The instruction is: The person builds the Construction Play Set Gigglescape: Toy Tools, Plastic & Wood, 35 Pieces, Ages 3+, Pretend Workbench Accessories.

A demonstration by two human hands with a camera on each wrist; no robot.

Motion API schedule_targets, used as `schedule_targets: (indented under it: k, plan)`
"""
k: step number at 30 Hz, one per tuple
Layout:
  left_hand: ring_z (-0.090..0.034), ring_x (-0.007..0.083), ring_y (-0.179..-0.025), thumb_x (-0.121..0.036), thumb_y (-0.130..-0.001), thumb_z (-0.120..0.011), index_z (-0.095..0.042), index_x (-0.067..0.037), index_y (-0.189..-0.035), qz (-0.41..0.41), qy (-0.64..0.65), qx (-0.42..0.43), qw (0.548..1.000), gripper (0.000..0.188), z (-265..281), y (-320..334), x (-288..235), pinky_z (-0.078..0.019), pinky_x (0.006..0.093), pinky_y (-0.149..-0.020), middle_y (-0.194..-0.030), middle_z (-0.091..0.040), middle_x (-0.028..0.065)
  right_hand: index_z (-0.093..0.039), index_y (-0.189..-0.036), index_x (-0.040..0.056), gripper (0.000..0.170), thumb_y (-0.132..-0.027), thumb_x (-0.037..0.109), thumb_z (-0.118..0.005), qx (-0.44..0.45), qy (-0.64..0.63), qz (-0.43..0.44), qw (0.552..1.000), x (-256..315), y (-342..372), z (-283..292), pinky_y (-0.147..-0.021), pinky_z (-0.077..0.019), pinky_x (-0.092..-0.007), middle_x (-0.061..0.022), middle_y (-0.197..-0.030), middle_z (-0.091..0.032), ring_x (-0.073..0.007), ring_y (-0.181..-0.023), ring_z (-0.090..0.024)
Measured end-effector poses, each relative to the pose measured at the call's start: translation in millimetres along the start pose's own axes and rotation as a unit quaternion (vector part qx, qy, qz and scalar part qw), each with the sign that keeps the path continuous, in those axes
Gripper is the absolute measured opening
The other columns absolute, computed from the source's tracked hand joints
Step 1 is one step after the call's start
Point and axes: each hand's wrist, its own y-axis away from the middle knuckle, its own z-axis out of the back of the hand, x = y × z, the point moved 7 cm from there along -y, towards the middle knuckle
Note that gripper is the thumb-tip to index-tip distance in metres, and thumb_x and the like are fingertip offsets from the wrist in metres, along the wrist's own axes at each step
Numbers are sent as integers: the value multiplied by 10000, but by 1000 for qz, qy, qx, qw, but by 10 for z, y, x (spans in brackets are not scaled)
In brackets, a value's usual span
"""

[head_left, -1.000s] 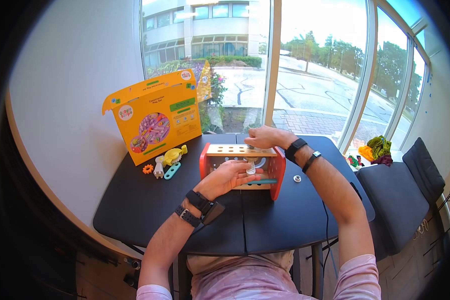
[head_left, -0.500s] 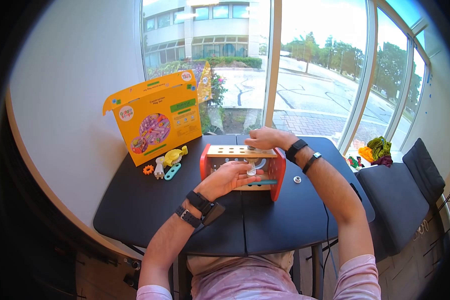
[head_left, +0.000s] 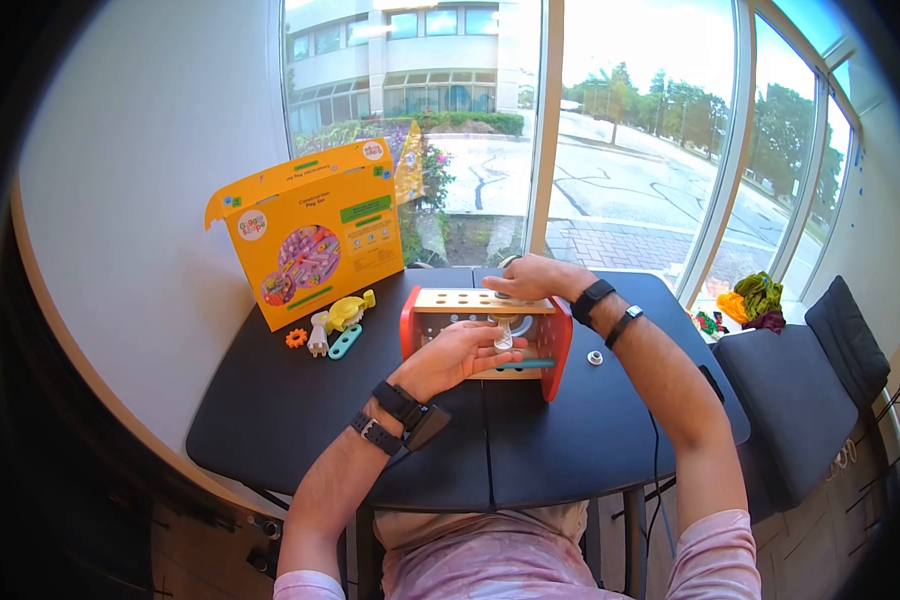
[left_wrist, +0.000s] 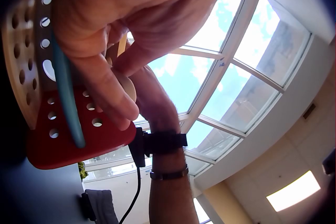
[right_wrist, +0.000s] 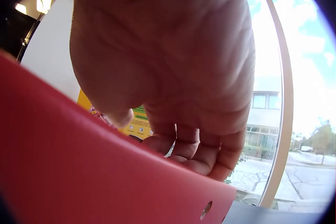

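A toy workbench with red side panels and perforated wooden boards stands on the table. My left hand reaches to its front and pinches a whitish, screw-like piece just below the top board. In the left wrist view, a round cream part shows between thumb and fingers. Over the top board, my right hand bends down with its fingers around a grey round piece, directly above the left hand's piece. The right wrist view shows the curled fingers behind the red panel, which hides their tips.
To the left lie a yellow toy piece, a white piece, a teal strip and an orange gear. A yellow box stands behind them. A small white round part lies right of the workbench on the black table.
My right hand has turned at the top of the workbench, its fingers shifting around the grey piece. The left hand stays nearly still under the top board.
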Motion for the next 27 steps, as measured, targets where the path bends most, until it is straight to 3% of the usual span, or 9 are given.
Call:
schedule_targets:
  k: [3, 6, 9, 12, 15, 18, 21, 24, 27]
  plan:
    - [-774, 347, -1188, -119, -1150, -605, -498, 79, -1461, -1, -2, -1, 1000, 383, -14, 11, -2, -688, 349, -1025, -1367, -690, 287, -787, -1188, -32, 653, -1105, 531, -465, -37, -29, 9, 999, -6, 25, 34, -1011, -561, -534, -269, -1224, -782, -486, -1166, -718]
    - [-772, 346, -1194, -117, -1152, -601, -499, 77, -1461, 2, 0, -1, 1000, 379, 17, -12, 21, -687, 349, -1026, -1365, -691, 284, -783, -1219, -26, 666, -1107, 549, -468, 10, 7, 38, 999, 15, 21, 0, -1012, -563, -526, -278, -1241, -778, -483, -1173, -720]
    - [-773, 347, -1194, -117, -1152, -600, -502, 76, -1456, 1, -1, -5, 1000, 374, 6, -3, 14, -687, 347, -1026, -1360, -696, 280, -781, -1231, -24, 673, -1110, 557, -466, -5, -3, 1, 1000, -1, 5, 16, -1010, -563, -522, -288, -1238, -774, -481, -1172, -720]
    - [-773, 349, -1193, -117, -1151, -602, -502, 78, -1452, 4, -3, -10, 1000, 373, -2, 4, 11, -687, 346, -1024, -1358, -698, 278, -781, -1213, -27, 684, -1115, 569, -461, -34, -11, 29, 999, -20, -2, 9, -1005, -561, -524, -285, -1226, -775, -480, -1166, -721]
    - [-774, 350, -1190, -117, -1150, -604, -503, 80, -1449, 3, -4, -7, 1000, 372, 8, -6, 15, -688, 344, -1023, -1355, -700, 276, -780, -1191, -25, 679, -1118, 572, -462, 12, -3, 27, 1000, -18, -9, -33, -997, -560, -528, -284, -1210, -775, -480, -1156, -722]
    - [-776, 349, -1186, -120, -1149, -609, -506, 78, -1445, 1, -7, -9, 1000, 370, 1, 2, 5, -689, 342, -1021, -1353, -702, 275, -779, -1177, -19, 664, -1117, 569, -476, -23, -4, 16, 1000, -28, -37, -17, -996, -561, -529, -282, -1200, -775, -479, -1150, -723]
    - [-777, 348, -1182, -126, -1147, -616, -512, 74, -1440, 3, -6, -10, 1000, 369, -4, 8, 13, -689, 342, -1020, -1355, -701, 274, -777, -1176, -17, 658, -1116, 567, -480, -44, -14, 61, 997, -84, -105, -63, -998, -561, -531, -287, -1201, -773, -483, -1156, -719]
    - [-775, 348, -1186, -129, -1145, -623, -514, 73, -1440, 3, -4, -5, 1000, 374, -12, 5, 8, -689, 344, -1019, -1364, -695, 272, -768, -1166, -24, 652, -1115, 562, -487, 3, -10, 29, 1000, -21, 2, -25, -1001, -562, -528, -283, -1192, -775, -480, -1154, -722]
    - [-775, 346, -1186, -130, -1144, -626, -513, 72, -1442, 1, -2, -2, 1000, 378, -6, 5, 12, -689, 346, -1019, -1367, -693, 271, -760, -1159, -31, 653, -1115, 561, -486, -44, -10, 13, 999, -36, -8, 1, -1001, -563, -523, -274, -1181, -780, -474, -1141, -728]
